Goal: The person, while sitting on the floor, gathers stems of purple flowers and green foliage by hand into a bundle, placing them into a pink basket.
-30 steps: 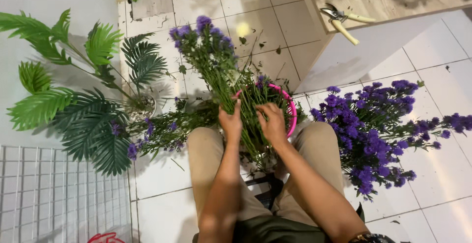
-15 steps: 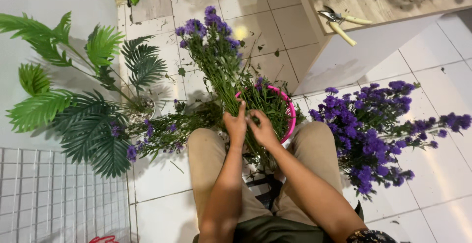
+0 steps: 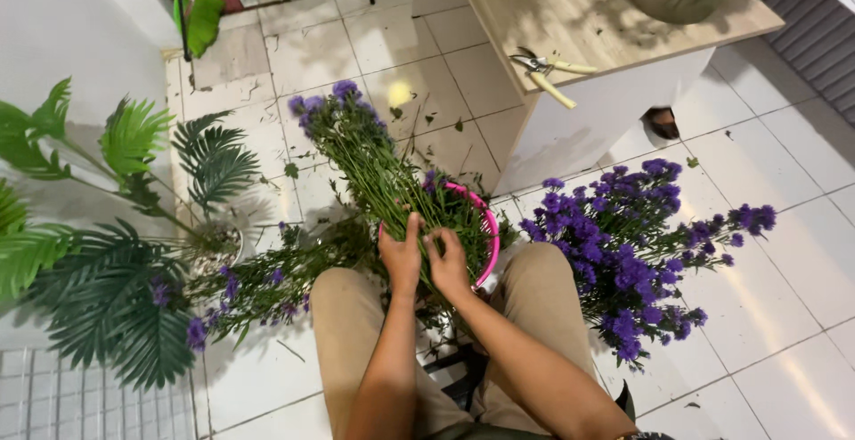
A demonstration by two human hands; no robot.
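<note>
At frame centre, the left hand and right hand each clenched their grip around the green stems (purple blooms toward the upper left), which rose from the pink-rimmed basket just beyond the fingers.

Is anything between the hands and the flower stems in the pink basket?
Nothing visible. The left hand and right hand are already on the green stems over the pink basket.

Purple flowers on green stems, pink basket, yellow-handled shears, white tiles.
</note>
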